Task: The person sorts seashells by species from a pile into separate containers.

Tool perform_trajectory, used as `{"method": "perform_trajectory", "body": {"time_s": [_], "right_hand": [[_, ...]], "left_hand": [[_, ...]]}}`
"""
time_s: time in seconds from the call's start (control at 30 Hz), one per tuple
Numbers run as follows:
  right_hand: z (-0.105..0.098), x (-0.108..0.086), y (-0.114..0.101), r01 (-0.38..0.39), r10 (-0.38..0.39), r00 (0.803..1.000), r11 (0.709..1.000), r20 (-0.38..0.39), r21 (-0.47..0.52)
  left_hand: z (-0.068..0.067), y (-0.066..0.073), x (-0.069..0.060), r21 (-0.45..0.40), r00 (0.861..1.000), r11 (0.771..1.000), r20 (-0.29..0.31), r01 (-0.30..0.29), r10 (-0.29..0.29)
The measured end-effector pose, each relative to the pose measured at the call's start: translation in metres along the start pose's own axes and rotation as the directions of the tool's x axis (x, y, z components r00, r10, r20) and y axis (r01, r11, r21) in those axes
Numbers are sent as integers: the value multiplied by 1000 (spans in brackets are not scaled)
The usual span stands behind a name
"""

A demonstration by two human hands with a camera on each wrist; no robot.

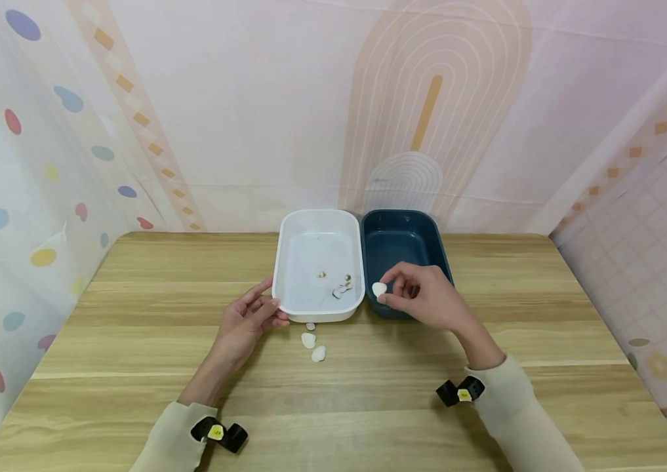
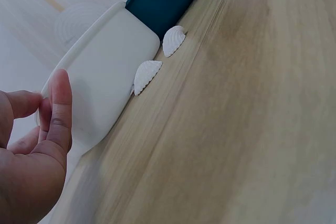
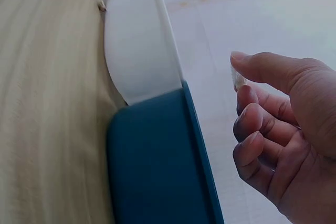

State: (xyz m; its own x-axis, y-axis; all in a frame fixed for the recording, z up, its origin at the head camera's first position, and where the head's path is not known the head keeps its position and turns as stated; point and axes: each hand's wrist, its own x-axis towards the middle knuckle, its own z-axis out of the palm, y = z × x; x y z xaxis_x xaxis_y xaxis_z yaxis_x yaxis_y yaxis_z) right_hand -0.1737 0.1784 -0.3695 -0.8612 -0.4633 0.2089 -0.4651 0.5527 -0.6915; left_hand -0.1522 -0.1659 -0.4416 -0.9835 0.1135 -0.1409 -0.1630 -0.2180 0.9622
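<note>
My right hand (image 1: 430, 298) pinches a white seashell (image 1: 379, 288) between thumb and fingers, above the near part of the dark blue tray (image 1: 444, 259). In the right wrist view, only the edge of that shell (image 3: 238, 78) shows at the fingertips. My left hand (image 1: 244, 331) grips the near left corner of the white tray (image 1: 318, 314), with its thumb at the rim. Inside the white tray lie small gold-coloured pieces (image 1: 322, 274) and a shiny, clear-looking piece (image 1: 342, 290), too small to identify. White shells (image 1: 308, 340) (image 2: 147, 75) lie on the table before the white tray.
Both trays stand side by side at the back of the wooden table (image 1: 357, 406), close to a patterned cloth backdrop (image 1: 262, 131). Another patterned cloth (image 1: 26, 210) hangs along the left side, and one more (image 1: 664, 216) on the right.
</note>
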Motion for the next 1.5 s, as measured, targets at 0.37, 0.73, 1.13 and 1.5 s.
{"method": "perform_trajectory", "body": {"time_s": [0.37,0.73,1.13,1.5], "right_hand": [[-17,2,19,-91,89,993,996,-84,-16],[-23,5,27,-178,175,979,984,-100,-24],[-23,1,26,-182,175,976,982,-131,-49],[-13,-6,8,-89,88,995,996,-53,-23]], "left_hand": [[0,0,0,1,1000,1000,2,0,0],[-1,-1,0,2,1000,1000,4,-4,4],[0,1,-1,-11,1000,1000,0,2,-2],[-1,1,-2,1,1000,1000,3,-5,5]]}}
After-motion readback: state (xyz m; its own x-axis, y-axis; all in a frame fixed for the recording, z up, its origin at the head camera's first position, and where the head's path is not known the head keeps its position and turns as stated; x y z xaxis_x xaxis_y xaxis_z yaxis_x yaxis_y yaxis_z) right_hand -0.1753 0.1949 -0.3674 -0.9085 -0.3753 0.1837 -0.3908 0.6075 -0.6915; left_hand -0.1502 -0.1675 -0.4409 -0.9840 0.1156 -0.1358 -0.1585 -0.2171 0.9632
